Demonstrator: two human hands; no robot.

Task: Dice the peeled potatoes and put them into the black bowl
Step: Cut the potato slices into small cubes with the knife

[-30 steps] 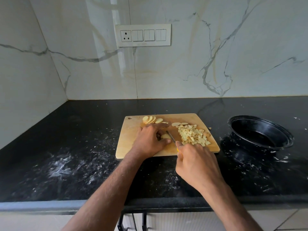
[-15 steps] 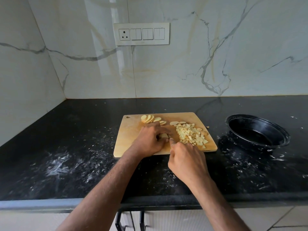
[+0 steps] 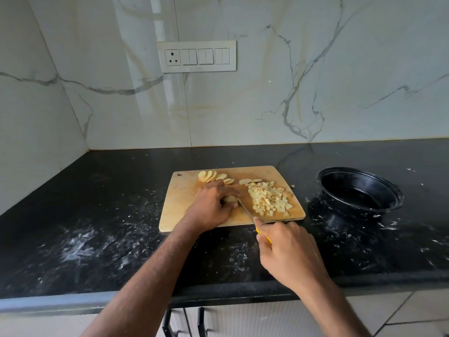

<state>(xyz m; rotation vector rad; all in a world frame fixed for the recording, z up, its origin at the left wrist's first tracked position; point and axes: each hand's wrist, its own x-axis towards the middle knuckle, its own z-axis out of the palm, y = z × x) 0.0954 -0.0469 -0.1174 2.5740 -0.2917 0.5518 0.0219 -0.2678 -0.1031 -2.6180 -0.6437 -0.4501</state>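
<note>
1. The left hand (image 3: 213, 205) curls over a potato piece (image 3: 230, 198) mid-board, pinning it.
2. The right hand (image 3: 289, 254) grips a yellow-handled knife (image 3: 246, 210), blade against that piece.
3. Diced potato (image 3: 268, 199) lies at the wooden cutting board's (image 3: 179, 203) three o'clock, slices (image 3: 213, 176) at twelve.
4. The black bowl (image 3: 359, 193) stands right of the board, apart.

White marble-look wall panels (image 3: 315, 69) with grey and tan veins, meeting in a corner at left. Vertical seam left of centre. White switch plate (image 3: 196, 56) on back wall: one socket, three switch pairs. Glossy glare streak down the wall above and below it. Black speckled stone desk (image 3: 97, 215), smeared with white residue and flecks. Pale cabinet fronts (image 3: 243, 322) below, dark handles (image 3: 170, 323). Light tiled floor (image 3: 418, 314) bottom right.
</note>
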